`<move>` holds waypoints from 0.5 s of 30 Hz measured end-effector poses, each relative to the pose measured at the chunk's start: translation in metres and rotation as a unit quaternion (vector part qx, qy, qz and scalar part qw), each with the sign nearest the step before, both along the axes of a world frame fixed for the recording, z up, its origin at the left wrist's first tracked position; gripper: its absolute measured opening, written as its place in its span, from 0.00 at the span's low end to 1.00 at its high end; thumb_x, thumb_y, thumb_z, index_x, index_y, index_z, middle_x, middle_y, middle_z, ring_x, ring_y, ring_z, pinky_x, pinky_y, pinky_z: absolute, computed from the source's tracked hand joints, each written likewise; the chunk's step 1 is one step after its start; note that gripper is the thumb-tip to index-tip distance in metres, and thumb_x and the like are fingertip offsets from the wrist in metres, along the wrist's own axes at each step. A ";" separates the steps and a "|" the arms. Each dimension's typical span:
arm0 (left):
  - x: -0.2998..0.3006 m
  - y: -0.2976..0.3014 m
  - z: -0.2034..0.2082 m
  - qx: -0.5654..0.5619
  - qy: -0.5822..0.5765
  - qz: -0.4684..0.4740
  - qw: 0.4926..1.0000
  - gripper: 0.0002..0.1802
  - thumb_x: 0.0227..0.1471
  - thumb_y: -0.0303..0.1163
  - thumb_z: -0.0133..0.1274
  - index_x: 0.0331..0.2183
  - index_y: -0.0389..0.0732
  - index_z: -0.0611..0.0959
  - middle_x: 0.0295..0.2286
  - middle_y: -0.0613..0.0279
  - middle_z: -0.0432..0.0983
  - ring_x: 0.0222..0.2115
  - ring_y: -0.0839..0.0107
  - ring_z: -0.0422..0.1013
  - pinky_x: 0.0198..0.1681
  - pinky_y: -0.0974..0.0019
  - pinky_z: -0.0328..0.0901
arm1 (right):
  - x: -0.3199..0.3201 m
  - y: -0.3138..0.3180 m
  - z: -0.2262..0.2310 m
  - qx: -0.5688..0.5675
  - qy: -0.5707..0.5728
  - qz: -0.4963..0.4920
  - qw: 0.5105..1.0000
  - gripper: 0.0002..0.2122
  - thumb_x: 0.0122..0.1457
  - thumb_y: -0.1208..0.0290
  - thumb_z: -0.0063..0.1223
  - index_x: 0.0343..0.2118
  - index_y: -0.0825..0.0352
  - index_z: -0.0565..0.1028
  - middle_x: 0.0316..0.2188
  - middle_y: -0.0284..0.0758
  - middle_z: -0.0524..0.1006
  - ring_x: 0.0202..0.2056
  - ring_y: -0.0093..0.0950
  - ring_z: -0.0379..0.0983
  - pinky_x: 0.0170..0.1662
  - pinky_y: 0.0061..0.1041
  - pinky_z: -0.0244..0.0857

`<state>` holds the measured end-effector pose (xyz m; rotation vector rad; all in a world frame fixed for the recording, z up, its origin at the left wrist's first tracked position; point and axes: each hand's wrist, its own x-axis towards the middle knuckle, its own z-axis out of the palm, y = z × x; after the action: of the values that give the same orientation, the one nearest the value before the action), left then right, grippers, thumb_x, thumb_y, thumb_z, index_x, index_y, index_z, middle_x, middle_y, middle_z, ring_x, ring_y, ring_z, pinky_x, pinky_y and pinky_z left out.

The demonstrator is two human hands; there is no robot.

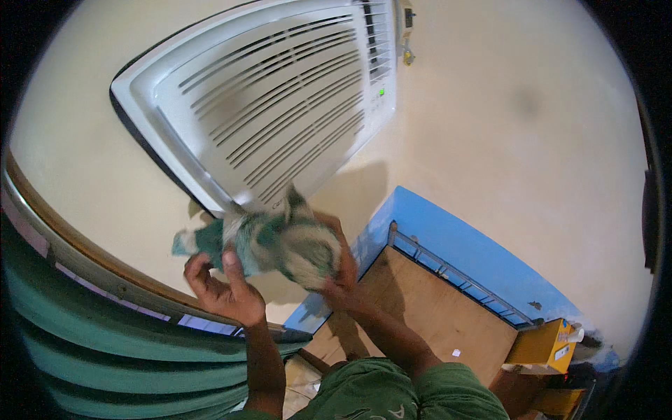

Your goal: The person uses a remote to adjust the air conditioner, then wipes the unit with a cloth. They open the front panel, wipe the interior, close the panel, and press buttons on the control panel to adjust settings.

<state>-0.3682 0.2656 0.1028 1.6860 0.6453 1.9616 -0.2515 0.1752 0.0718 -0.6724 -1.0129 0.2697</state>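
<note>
A crumpled green and white cloth (269, 241), blurred by motion, is bunched up in front of the lower edge of a white air conditioner (273, 98). My right hand (341, 269) grips the cloth's thick, wadded right end, its fingers partly hidden behind the folds. At the narrower left end, my left hand (225, 294) has its thumb raised in front of the cloth and its fingers curled at the lower edge, holding it loosely. A small green display glows on the unit's right side.
Green curtains (140, 336) hang at lower left below a wooden frame edge (91, 248). Lower right, a bed frame with a bare wooden board (427, 301) stands against a blue-painted wall band (469, 252). A yellow box (542, 346) is at its far corner.
</note>
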 end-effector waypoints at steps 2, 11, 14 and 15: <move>0.007 -0.004 0.004 0.025 0.088 -0.031 0.995 0.20 0.57 0.42 0.55 0.42 0.35 0.78 0.35 0.56 0.73 0.34 0.67 0.67 0.38 0.63 0.62 | 0.008 0.038 0.027 -0.002 -0.142 -0.210 0.967 0.29 0.56 0.56 0.58 0.52 0.74 0.66 0.54 0.48 0.65 0.57 0.45 0.61 0.61 0.41 0.53; -0.048 -0.038 -0.133 -0.076 0.356 -0.075 0.928 0.16 0.52 0.36 0.57 0.40 0.37 0.83 0.28 0.60 0.78 0.26 0.65 0.71 0.30 0.59 0.65 | 0.166 0.081 0.024 -0.289 -0.175 -0.526 0.781 0.23 0.53 0.75 0.52 0.54 0.73 0.66 0.52 0.49 0.69 0.55 0.48 0.63 0.59 0.46 0.54; -0.097 -0.054 -0.185 -0.125 0.427 -0.050 0.894 0.15 0.51 0.36 0.59 0.39 0.37 0.83 0.28 0.56 0.79 0.26 0.62 0.74 0.31 0.58 0.68 | 0.271 0.053 0.019 -0.273 -0.124 -0.536 0.789 0.19 0.58 0.78 0.44 0.54 0.69 0.67 0.53 0.49 0.69 0.55 0.48 0.63 0.58 0.43 0.58; -0.108 -0.059 -0.198 -0.153 0.438 -0.049 0.885 0.15 0.50 0.36 0.60 0.39 0.37 0.83 0.28 0.55 0.79 0.27 0.61 0.74 0.32 0.58 0.68 | 0.288 0.047 0.009 -0.251 -0.101 -0.580 0.769 0.19 0.56 0.76 0.48 0.53 0.69 0.67 0.50 0.48 0.71 0.53 0.48 0.66 0.55 0.44 0.61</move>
<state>-0.4766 0.2066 -0.0948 2.2850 1.0710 0.8669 0.0360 0.2220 0.0807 -1.7210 -0.5465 -0.6730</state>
